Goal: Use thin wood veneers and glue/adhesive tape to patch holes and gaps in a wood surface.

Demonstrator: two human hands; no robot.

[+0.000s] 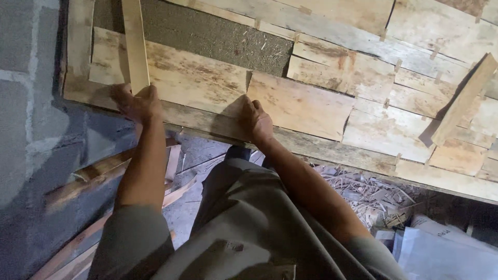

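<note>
**Laying thin veneer sheets edge to edge**

Both hands down on the work surface, at the near edge of a table (332, 155) covered with pale, stained, thin wooden veneer sheets. Left hand (136, 103) pressed flat, fingers together, on the lower end of a narrow upright strip of light wood (136, 44), holding it against the broad stained veneer sheet (197, 78) beneath. Right hand (255, 120) spread, palm down, on the near left corner of a squarish pale veneer piece (301, 106), just beside the broad sheet; whether the two edges touch or overlap under the palm, cannot tell. Nothing pinched by either hand.

Step in hand, as a judgement: fitting and flattening pieces into one layer over the rough grey-brown board (207, 33) visible at the gap above.

Next move probably calling for careful sliding of the squarish piece toward its neighbour, with light and even pressure, because such thin wood looks easy to crack.

On the floor below: loose wooden strips (104, 171) at the left, a heap of wood scraps (363, 194) at the right.
</note>
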